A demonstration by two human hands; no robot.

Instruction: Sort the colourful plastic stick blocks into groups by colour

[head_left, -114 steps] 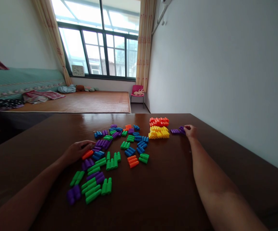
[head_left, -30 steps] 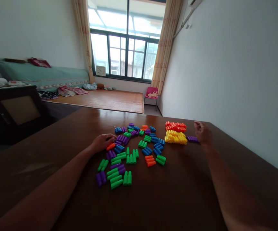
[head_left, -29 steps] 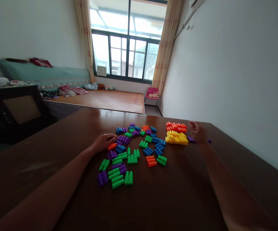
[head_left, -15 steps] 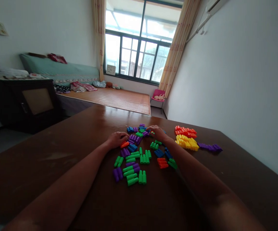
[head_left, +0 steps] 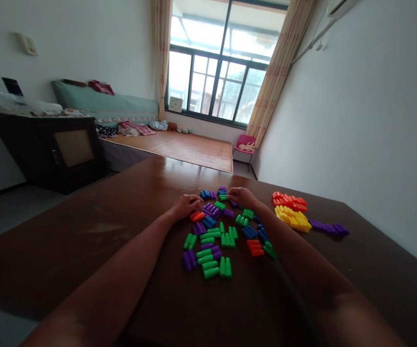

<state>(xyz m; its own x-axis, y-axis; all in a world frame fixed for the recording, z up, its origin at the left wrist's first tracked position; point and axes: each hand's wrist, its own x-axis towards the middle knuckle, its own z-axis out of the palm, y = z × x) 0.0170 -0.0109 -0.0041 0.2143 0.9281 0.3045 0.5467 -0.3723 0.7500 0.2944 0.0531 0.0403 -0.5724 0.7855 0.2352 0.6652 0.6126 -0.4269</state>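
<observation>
My left hand [head_left: 188, 206] rests on the table at the left of a scatter of plastic peg-like building blocks, its fingers curled. It is beside an orange block [head_left: 197, 216] and a purple block [head_left: 211, 211]; what its fingertips hold, if anything, is hidden. At the far side of the scatter my right hand [head_left: 242, 196] bends down with fingers together, near a green block [head_left: 222, 197] and a small purple block [head_left: 229, 212]. Whatever lies under its fingertips I cannot make out. Closer to me lie several green blocks [head_left: 228, 238] and a purple pair [head_left: 189, 260].
To the right, rows of joined orange [head_left: 290, 201], yellow [head_left: 293, 219] and purple blocks [head_left: 329, 227] lie on the brown table [head_left: 132, 193]. Under my right forearm are blue blocks [head_left: 249, 232] and an orange one [head_left: 255, 247]. A bed [head_left: 179, 147] stands beyond the table.
The view has turned slightly left, so everything sits further right. My right hand has shifted a little left over the far blocks, and a purple block now shows apart in front of it.
</observation>
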